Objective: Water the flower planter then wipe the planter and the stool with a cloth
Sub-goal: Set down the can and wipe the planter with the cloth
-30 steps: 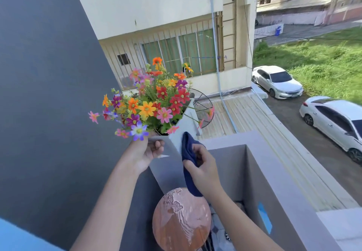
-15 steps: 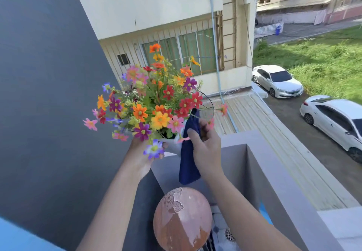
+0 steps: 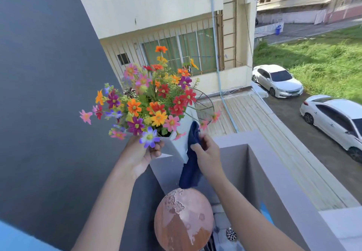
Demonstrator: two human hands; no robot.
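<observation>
Blue cloth (image 3: 191, 164) in right grip (image 3: 207, 155) rubs planter (image 3: 182, 143); left grip (image 3: 142, 155) holds its edge.

Planter (image 3: 183, 143) base behind cloth (image 3: 191, 164)

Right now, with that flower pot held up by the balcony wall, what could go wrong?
The left hand alone grips the white planter near the ledge; a slip could send it over, toward the cars below. The right hand rubbing with the blue cloth could tip it or snag flowers.
</observation>
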